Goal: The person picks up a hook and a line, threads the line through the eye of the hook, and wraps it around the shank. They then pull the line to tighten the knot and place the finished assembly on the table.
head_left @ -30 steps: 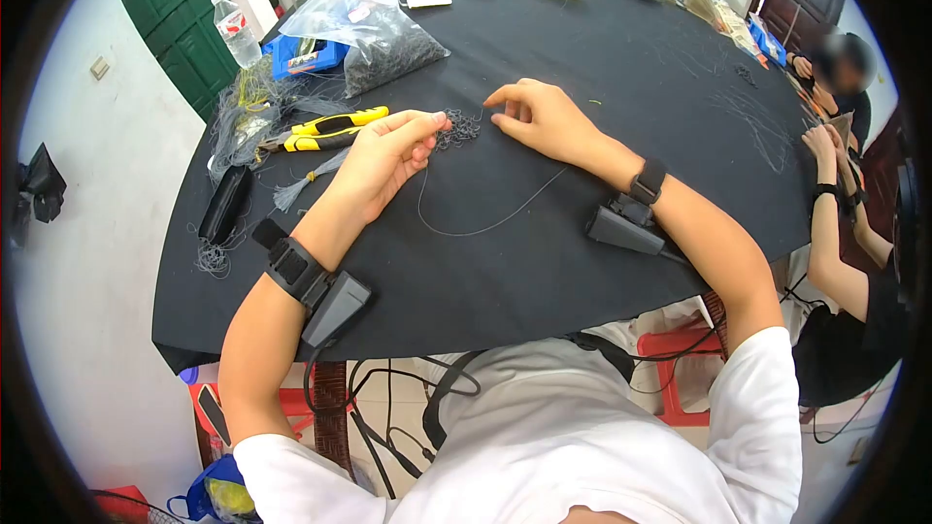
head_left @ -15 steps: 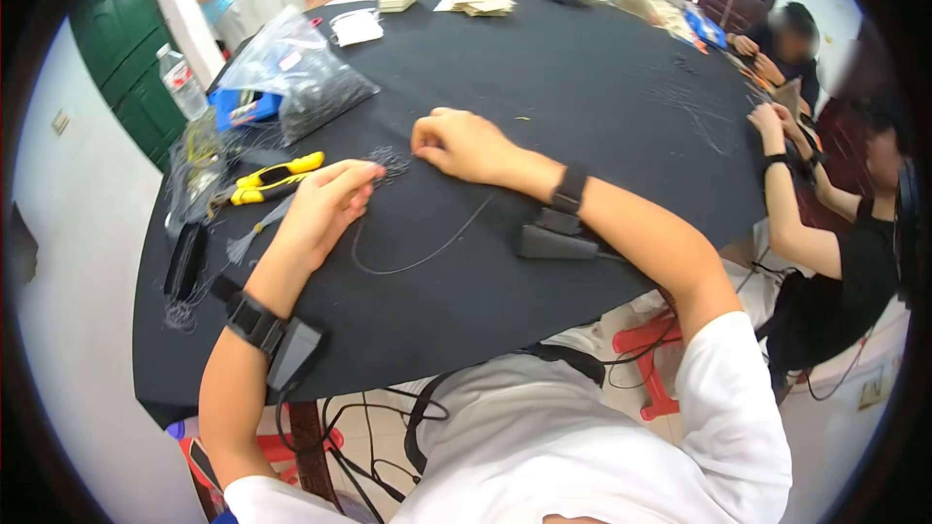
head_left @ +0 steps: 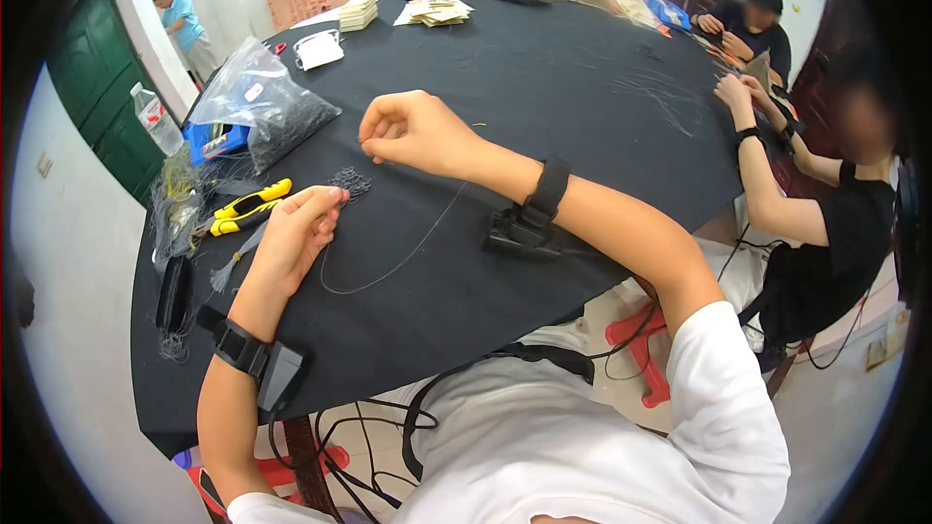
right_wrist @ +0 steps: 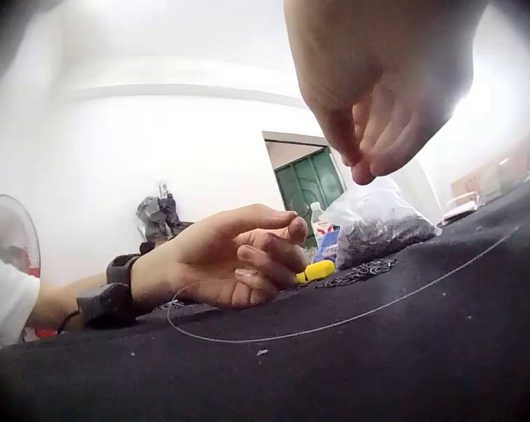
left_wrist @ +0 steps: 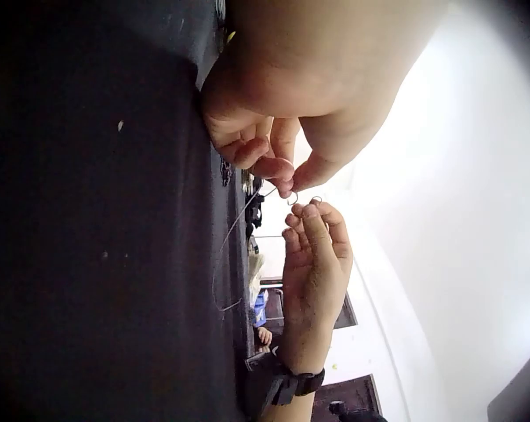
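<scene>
Between thumb and forefinger, my left hand (head_left: 294, 233) pinches a thin grey line (head_left: 388, 277), which bows out over the black tablecloth to the right. A tangled heap of small dark wire-like pieces (head_left: 351, 182) lies just beyond its fingertips. My right hand (head_left: 417, 131) is raised past the heap, its fingers curled and thumb against forefinger. In the left wrist view a tiny curved wire piece (left_wrist: 316, 200) shows at the tips of the right hand's thumb and forefinger. Another small curl of wire (left_wrist: 293, 199) sits by the left fingertips.
Yellow-and-black pliers (head_left: 250, 209), a bundle of grey strands (head_left: 233, 262) and a black case (head_left: 175, 293) lie left of my left hand. Behind stand a clear bag of dark pieces (head_left: 277, 121), a blue box (head_left: 216, 144) and a water bottle (head_left: 155, 116). People work at the table's right side.
The head view has swung right, so table things shift left and down. My right hand has risen away from the heap and the left hand, which keeps its pinch on the line.
</scene>
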`<state>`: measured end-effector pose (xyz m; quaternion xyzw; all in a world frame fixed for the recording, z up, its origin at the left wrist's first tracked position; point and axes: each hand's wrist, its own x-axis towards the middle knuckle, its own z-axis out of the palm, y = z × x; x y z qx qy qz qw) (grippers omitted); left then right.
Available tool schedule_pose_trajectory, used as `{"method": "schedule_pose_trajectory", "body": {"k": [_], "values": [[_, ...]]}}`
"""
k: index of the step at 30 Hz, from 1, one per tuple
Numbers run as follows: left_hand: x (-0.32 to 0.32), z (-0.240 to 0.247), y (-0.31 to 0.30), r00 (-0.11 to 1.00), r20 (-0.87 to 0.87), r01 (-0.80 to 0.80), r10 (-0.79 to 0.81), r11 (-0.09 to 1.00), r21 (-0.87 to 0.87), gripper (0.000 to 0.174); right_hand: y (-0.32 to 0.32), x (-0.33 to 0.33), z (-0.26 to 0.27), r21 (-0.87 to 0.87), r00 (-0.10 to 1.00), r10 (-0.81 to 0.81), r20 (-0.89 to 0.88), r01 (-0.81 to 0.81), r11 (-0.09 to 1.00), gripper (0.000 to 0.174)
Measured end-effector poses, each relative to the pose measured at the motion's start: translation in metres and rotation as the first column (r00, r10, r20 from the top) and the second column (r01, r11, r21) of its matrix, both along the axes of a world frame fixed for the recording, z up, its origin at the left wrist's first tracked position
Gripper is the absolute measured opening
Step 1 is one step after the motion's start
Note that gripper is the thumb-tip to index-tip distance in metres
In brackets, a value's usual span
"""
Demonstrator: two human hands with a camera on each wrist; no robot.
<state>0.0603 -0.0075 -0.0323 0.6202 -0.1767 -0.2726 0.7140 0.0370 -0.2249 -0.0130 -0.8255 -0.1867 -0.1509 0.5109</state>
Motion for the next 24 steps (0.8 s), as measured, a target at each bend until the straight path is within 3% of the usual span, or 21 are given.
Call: {"method": "schedule_pose_trajectory", "body": {"k": [11,18,24], "values": [[-0.017,0.002,-0.011,0.998,-0.026,0.064,-0.063,0.998,0.012,0.015,0.011,-0.039,0.006,-0.180,0.981,0.126,0.150,-0.098,0.979,0.007],[-0.019,0.000,-0.012,0.999,-0.040,-0.034,0.032,0.998,-0.050,0.015,0.013,-0.039,0.001,-0.281,0.935,0.134,0.328,-0.039,0.959,0.008],[-0.021,0.002,-0.013,0.994,-0.017,-0.110,0.109,0.990,-0.087,0.016,0.013,-0.043,0.002,-0.291,0.959,0.163,0.230,-0.092,0.952,0.006]]}}
